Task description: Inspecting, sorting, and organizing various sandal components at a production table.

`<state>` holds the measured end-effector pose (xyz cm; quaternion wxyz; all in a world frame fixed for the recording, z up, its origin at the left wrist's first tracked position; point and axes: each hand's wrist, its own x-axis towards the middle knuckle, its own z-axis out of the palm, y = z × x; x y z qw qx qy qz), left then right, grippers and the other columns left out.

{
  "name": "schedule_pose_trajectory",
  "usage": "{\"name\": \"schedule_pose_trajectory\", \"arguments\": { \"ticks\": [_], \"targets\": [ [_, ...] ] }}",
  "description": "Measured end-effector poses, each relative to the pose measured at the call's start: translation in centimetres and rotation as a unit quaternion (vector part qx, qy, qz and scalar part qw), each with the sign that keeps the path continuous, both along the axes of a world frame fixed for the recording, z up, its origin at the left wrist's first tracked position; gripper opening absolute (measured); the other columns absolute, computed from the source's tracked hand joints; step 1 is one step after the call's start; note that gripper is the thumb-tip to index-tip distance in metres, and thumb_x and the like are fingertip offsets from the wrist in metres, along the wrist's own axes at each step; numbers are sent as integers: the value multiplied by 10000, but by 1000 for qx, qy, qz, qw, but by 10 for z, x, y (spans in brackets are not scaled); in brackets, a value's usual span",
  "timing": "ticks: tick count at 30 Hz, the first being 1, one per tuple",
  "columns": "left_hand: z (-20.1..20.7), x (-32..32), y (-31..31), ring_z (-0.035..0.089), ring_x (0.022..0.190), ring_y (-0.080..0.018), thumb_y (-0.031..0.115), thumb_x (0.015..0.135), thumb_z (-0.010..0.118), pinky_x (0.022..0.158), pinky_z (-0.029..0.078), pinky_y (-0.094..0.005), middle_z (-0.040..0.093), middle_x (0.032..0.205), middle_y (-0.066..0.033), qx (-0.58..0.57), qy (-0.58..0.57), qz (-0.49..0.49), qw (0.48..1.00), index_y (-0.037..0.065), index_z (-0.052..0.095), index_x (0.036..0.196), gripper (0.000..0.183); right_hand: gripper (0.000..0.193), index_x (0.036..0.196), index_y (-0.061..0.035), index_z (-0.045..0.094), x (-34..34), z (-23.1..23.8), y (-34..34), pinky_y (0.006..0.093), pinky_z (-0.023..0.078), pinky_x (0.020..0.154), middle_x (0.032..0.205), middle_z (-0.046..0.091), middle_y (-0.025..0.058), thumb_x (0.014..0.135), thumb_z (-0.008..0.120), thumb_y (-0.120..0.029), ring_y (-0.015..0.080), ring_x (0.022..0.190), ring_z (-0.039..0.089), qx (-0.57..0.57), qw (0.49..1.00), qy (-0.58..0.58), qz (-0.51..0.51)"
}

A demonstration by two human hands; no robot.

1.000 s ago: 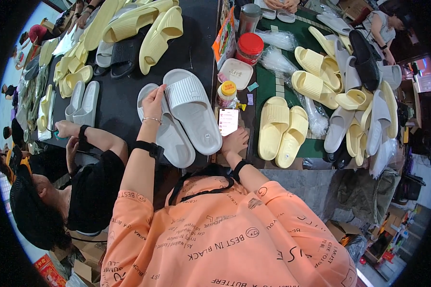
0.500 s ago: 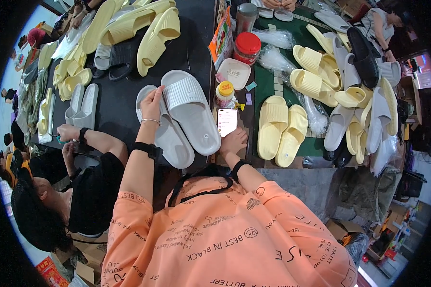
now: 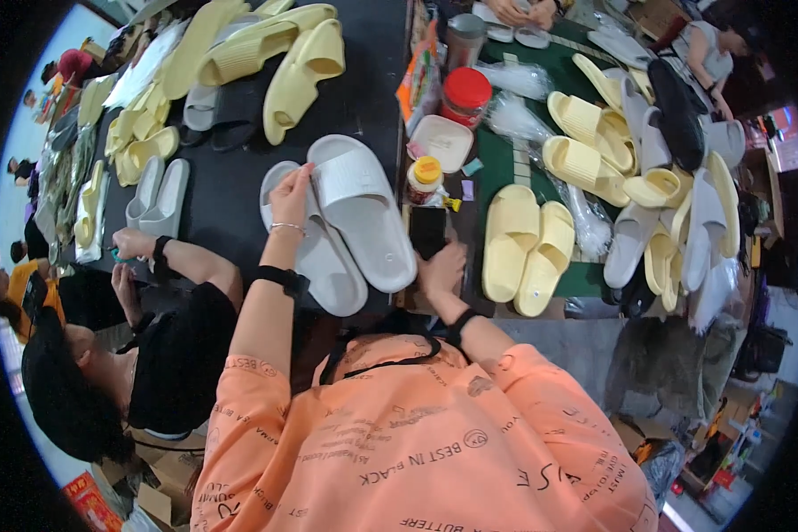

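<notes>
A pair of large grey slide sandals point(image 3: 370, 222) lies before me on the dark table, toes pointing away. My left hand point(image 3: 290, 197) rests over the left sandal, its fingers pinched at the strap edge where the two meet. To their right lies a phone point(image 3: 428, 232) with a dark screen. My right hand point(image 3: 443, 268) is closed around the phone's lower right side; some of its fingers are hidden. A pair of pale yellow slides point(image 3: 511, 244) sits right of that hand.
A yellow-lidded jar point(image 3: 426, 176), a white tub point(image 3: 445, 142) and a red-lidded jar point(image 3: 466, 93) stand beyond the phone. Mixed slides point(image 3: 678, 191) pile up at the right, more yellow ones point(image 3: 306, 75) at the far left. A co-worker's arm point(image 3: 191, 257) reaches in at left.
The phone's screen has gone from lit to dark. The whole view has shifted slightly; both hands keep nearly the same places on the sandals and phone.
</notes>
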<state>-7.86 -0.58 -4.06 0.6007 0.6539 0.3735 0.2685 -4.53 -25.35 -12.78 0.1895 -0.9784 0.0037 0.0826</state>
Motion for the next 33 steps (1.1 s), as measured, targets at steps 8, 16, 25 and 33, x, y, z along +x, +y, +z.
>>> {"name": "schedule_pose_trajectory", "arguments": {
  "ticks": [8,16,25,33],
  "targets": [
    [-1,2,4,519,862,-80,197,829,530,782,371,-206,597,944,-16,-96,-23,-10,995,15,609,960,238,258,962,0,438,30,104,3,378,328,809,962,448,150,730,530,-65,300,928,419,409,866,-151,246],
    [43,5,6,505,745,-59,189,831,516,655,404,-205,596,812,15,-26,-12,-49,998,32,638,872,203,276,979,34,475,63,129,144,408,356,847,958,514,187,708,481,-21,358,927,464,377,789,-203,440],
    [13,9,0,495,582,-79,202,799,544,525,396,-240,567,613,-12,92,-91,36,991,8,618,738,216,125,828,-21,554,60,112,180,343,451,633,746,587,164,737,469,-8,279,702,585,405,797,-10,448],
    [10,24,12,497,631,-65,149,835,502,593,421,-212,567,689,-3,-79,-140,93,983,5,607,926,201,73,804,14,529,60,95,200,252,466,595,707,571,65,747,491,41,126,623,565,536,803,88,244]
  ]
}}
